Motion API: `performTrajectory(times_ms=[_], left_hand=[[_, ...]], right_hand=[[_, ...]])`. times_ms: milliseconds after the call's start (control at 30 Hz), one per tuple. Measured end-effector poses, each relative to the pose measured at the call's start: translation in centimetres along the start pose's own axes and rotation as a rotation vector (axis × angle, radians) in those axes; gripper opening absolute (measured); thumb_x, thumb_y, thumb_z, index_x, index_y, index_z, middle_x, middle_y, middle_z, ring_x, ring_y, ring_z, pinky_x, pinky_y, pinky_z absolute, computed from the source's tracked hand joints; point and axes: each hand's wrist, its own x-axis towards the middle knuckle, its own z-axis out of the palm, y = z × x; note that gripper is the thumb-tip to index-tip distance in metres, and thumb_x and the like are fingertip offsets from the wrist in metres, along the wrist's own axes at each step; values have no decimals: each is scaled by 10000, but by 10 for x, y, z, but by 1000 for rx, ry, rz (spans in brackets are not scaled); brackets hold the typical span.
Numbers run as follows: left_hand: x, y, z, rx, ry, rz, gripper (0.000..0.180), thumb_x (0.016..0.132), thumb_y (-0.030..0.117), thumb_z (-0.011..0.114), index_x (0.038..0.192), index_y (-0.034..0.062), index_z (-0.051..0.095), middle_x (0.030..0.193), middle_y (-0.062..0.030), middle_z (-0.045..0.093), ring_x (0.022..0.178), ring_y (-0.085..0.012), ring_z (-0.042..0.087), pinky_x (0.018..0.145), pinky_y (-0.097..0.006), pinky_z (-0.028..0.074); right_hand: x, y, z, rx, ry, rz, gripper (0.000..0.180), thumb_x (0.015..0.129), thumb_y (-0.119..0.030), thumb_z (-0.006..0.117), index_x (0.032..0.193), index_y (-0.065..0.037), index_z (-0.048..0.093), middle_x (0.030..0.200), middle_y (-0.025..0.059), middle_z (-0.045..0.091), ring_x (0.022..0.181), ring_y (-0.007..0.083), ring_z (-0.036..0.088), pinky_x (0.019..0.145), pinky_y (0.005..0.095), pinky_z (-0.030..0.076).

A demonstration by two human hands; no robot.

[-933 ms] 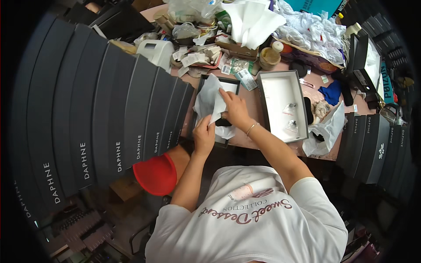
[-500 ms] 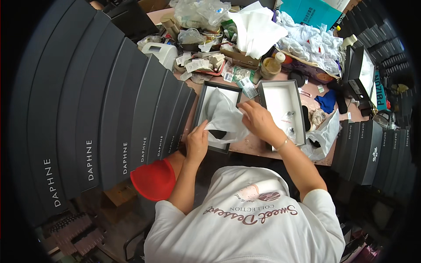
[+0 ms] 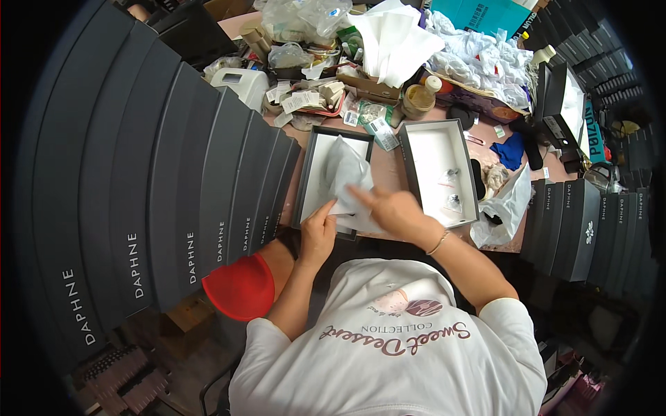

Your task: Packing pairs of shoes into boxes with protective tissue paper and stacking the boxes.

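A white wrapping sheet (image 3: 345, 165), folded over a bulky thing, lies in a dark shoe box (image 3: 302, 173) with a pale inside. What the sheet wraps is hidden. My left hand (image 3: 318, 236) pinches the near left edge of the sheet between thumb and fingers. Across the sheet's right side reaches my right hand (image 3: 399, 216), blurred by motion, its fingertips at the paper. Whether those fingers grip it does not show. To the right lies a second open box part (image 3: 430, 149), white inside, with small clear packets (image 3: 452, 201) in it.
Tall stacks of dark shoe boxes rise on the left (image 3: 166, 180) and right (image 3: 579, 229). Cluttering the table's back are price tags (image 3: 302, 100), a jar (image 3: 419, 100), white paper sheets (image 3: 395, 41) and crumpled paper (image 3: 479, 62). A red seat-like thing (image 3: 239, 288) is beside my left arm.
The sheet's near flap has folded over, covering the dark thing that showed beneath it. My right hand has moved down and left across the paper. My left hand keeps its pinch.
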Motion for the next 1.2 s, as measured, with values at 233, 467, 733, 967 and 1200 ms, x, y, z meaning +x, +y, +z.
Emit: performTrajectory(times_ms=[233,467,733,967,1200], left_hand=[[-9,1,-6,-67,-78,-105,302,925,92,543,1204,-20,567,799,-77,617,675,-107,582,603,-257,464],[-48,-50,15,-1624,-77,-1156,980,684,733,645,1330,52,360,1349,-239,402,1240,-465,394,1008,-631,339],[-3,-15,68,-1427,92,-477,547,873,202,642,1354,62,424,1304,-99,520,1256,-228,458,1105,-401,312],[6,74,140,-61,-57,149,842,811,94,713,1467,-4,195,1442,-219,312,1340,-330,323,1128,-397,218],[14,107,213,-362,-760,426,606,834,78,646,1370,-5,373,1240,-213,521,1199,-338,492,1009,-406,390]], right_hand=[[9,-11,69,420,202,13,526,763,-90,660,1261,-99,489,892,156,596,778,331,640,666,420,519],[41,-25,11,765,294,-161,274,783,-3,592,1057,-11,595,978,190,607,834,377,619,724,398,513],[-57,0,33,1536,101,408,230,934,-208,573,1030,-6,627,839,52,644,767,73,543,675,269,461],[-110,22,41,2093,789,537,484,915,-229,546,1313,20,426,1114,81,607,977,138,579,807,255,476],[-240,80,61,1747,1521,775,544,904,-366,640,1261,3,461,1185,92,576,1092,210,572,928,366,466]])
